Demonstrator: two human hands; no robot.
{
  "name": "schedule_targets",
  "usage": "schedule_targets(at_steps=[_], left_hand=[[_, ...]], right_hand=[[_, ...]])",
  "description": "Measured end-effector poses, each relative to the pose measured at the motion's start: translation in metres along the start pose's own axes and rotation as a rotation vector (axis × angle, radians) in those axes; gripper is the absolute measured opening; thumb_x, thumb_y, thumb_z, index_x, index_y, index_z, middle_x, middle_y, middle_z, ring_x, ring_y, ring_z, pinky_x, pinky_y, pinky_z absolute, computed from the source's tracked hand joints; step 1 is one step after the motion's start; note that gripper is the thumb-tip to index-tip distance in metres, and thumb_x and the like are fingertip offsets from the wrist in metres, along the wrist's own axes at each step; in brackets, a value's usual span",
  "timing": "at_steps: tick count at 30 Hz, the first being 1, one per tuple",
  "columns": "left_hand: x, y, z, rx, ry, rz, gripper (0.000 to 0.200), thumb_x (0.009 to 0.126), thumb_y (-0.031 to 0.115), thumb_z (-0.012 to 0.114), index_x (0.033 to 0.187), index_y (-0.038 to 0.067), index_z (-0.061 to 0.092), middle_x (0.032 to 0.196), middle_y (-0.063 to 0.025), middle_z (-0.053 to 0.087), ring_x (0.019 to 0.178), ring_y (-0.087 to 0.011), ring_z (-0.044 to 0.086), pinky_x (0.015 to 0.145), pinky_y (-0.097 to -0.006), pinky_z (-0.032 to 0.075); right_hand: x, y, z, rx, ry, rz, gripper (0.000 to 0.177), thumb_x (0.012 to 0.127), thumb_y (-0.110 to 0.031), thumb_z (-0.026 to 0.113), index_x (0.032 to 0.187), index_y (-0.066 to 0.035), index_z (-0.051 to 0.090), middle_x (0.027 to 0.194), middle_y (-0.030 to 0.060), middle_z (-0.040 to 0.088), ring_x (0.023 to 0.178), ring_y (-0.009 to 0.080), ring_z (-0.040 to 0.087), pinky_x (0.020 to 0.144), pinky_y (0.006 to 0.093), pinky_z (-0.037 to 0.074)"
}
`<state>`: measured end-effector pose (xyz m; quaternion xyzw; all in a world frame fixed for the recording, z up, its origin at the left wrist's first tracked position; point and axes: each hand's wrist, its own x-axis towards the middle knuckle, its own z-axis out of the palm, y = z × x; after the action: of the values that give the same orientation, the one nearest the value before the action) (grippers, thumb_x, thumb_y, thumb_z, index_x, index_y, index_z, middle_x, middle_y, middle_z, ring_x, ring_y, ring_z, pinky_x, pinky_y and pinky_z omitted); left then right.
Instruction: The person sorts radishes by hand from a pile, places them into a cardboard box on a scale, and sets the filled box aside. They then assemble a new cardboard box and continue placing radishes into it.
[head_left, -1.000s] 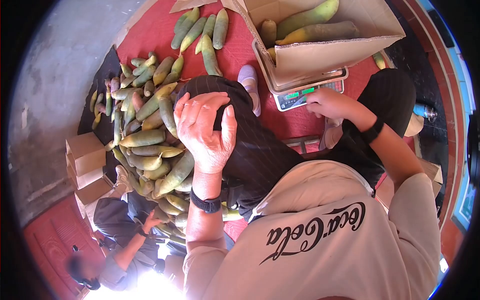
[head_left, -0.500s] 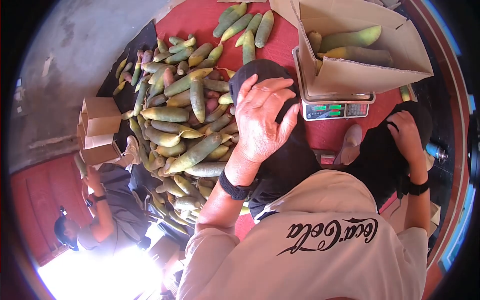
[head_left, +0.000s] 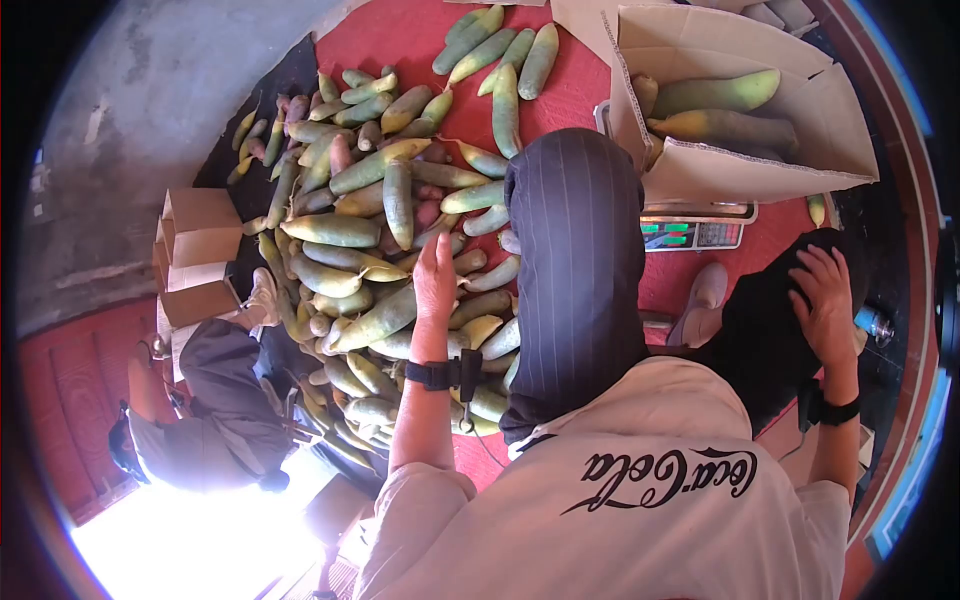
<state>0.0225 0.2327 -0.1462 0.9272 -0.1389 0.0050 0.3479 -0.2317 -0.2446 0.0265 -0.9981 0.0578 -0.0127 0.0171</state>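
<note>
My left hand (head_left: 434, 278) is turned edge-on over a large pile of green radishes (head_left: 335, 230), its fingers stretched out and nothing visible in them. Whether it touches a radish cannot be told. My right hand (head_left: 826, 305) rests on my dark-trousered right knee (head_left: 765, 290), fingers apart and empty. To the left hand's right is my raised left knee (head_left: 575, 240). Beyond the knees, an open cardboard box (head_left: 760, 172) with several radishes inside stands on a digital scale (head_left: 690, 234) with lit green displays.
Several loose radishes (head_left: 540, 60) lie on the red floor covering (head_left: 400, 40) at the top. Small cardboard boxes (head_left: 200, 240) stand left of the pile. Another person (head_left: 215, 420) is at the lower left beside bright light. A plastic bottle (head_left: 873, 325) lies at the far right.
My left hand has left my left knee and moved left over the pile, turning edge-on. My right hand has shifted slightly on the right knee. The other person's arm has lowered.
</note>
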Motion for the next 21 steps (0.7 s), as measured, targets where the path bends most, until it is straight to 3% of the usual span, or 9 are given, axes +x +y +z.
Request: schedule_targets(at_steps=[1, 3, 5, 7, 10, 14, 18, 20, 21], left_hand=[[-0.002, -0.005, 0.000, -0.004, -0.001, -0.002, 0.043, 0.096, 0.036, 0.044, 0.111, -0.002, 0.058, 0.105, -0.0247, 0.061, 0.097, -0.0393, 0.058, 0.082, -0.0433, 0.045], [-0.006, -0.013, -0.002, 0.059, -0.166, -0.319, 0.036, 0.096, 0.032, 0.044, 0.104, 0.000, 0.060, 0.102, -0.0205, 0.063, 0.093, -0.0387, 0.059, 0.083, -0.0401, 0.047], [-0.008, -0.046, 0.008, 0.058, -0.174, -0.307, 0.038, 0.095, 0.034, 0.047, 0.108, 0.000, 0.059, 0.103, -0.0195, 0.063, 0.095, -0.0379, 0.059, 0.084, -0.0406, 0.046], [-0.002, -0.066, 0.015, 0.022, -0.062, -0.309, 0.045, 0.090, 0.037, 0.053, 0.111, -0.002, 0.058, 0.106, -0.0263, 0.060, 0.101, -0.0418, 0.055, 0.088, -0.0453, 0.044], [0.023, -0.084, 0.018, 0.156, -0.015, -0.398, 0.050, 0.086, 0.037, 0.058, 0.116, -0.003, 0.055, 0.111, -0.0268, 0.057, 0.106, -0.0410, 0.052, 0.093, -0.0446, 0.042], [0.056, -0.112, 0.026, 0.234, 0.105, -0.439, 0.073, 0.080, 0.038, 0.065, 0.133, -0.003, 0.036, 0.127, -0.0263, 0.045, 0.117, -0.0416, 0.043, 0.101, -0.0453, 0.036], [0.088, -0.151, 0.034, 0.294, 0.152, -0.488, 0.066, 0.066, 0.029, 0.077, 0.117, -0.004, 0.051, 0.113, -0.0238, 0.058, 0.108, -0.0382, 0.054, 0.096, -0.0431, 0.043], [0.096, -0.182, 0.042, 0.252, 0.120, -0.606, 0.073, 0.058, 0.032, 0.082, 0.114, -0.004, 0.052, 0.114, -0.0226, 0.058, 0.108, -0.0370, 0.056, 0.094, -0.0433, 0.046], [0.101, -0.155, 0.034, 0.403, 0.042, -0.754, 0.073, 0.058, 0.035, 0.082, 0.113, -0.003, 0.053, 0.112, -0.0223, 0.060, 0.105, -0.0364, 0.058, 0.093, -0.0431, 0.047]], right_hand=[[0.002, -0.002, -0.002, 0.065, -0.107, -0.022, 0.032, 0.071, -0.002, 0.066, 0.102, -0.003, 0.060, 0.119, 0.0150, 0.056, 0.120, 0.0315, 0.047, 0.107, 0.0494, 0.029], [-0.003, 0.022, 0.005, 0.074, -0.043, -0.017, 0.032, 0.072, -0.002, 0.066, 0.103, -0.002, 0.060, 0.119, 0.0152, 0.055, 0.120, 0.0319, 0.047, 0.106, 0.0473, 0.032], [-0.005, 0.045, 0.008, -0.078, 0.163, 0.129, 0.034, 0.077, -0.002, 0.064, 0.110, -0.003, 0.059, 0.122, 0.0154, 0.055, 0.121, 0.0326, 0.047, 0.104, 0.0442, 0.034], [-0.011, 0.067, 0.015, -0.129, 0.196, 0.194, 0.033, 0.083, -0.006, 0.061, 0.116, -0.004, 0.057, 0.124, 0.0158, 0.055, 0.121, 0.0330, 0.047, 0.102, 0.0411, 0.036], [-0.012, 0.073, 0.022, 0.062, 0.178, 0.439, 0.033, 0.091, -0.015, 0.055, 0.122, -0.004, 0.054, 0.128, 0.0164, 0.052, 0.120, 0.0341, 0.047, 0.102, 0.0394, 0.036], [-0.006, 0.061, 0.022, -0.014, 0.190, 0.413, 0.033, 0.089, -0.010, 0.055, 0.121, -0.004, 0.054, 0.127, 0.0156, 0.052, 0.118, 0.0338, 0.048, 0.101, 0.0386, 0.037], [0.011, 0.039, 0.010, 0.038, 0.214, 0.433, 0.035, 0.082, -0.004, 0.058, 0.117, -0.003, 0.056, 0.123, 0.0155, 0.054, 0.115, 0.0342, 0.050, 0.099, 0.0394, 0.038], [0.015, 0.038, 0.009, 0.044, 0.226, 0.434, 0.034, 0.079, -0.004, 0.060, 0.113, -0.002, 0.057, 0.121, 0.0163, 0.054, 0.114, 0.0353, 0.050, 0.098, 0.0403, 0.039], [0.018, 0.035, 0.006, 0.030, 0.244, 0.433, 0.033, 0.079, -0.006, 0.060, 0.111, -0.002, 0.058, 0.119, 0.0165, 0.055, 0.113, 0.0364, 0.050, 0.098, 0.0418, 0.039]])
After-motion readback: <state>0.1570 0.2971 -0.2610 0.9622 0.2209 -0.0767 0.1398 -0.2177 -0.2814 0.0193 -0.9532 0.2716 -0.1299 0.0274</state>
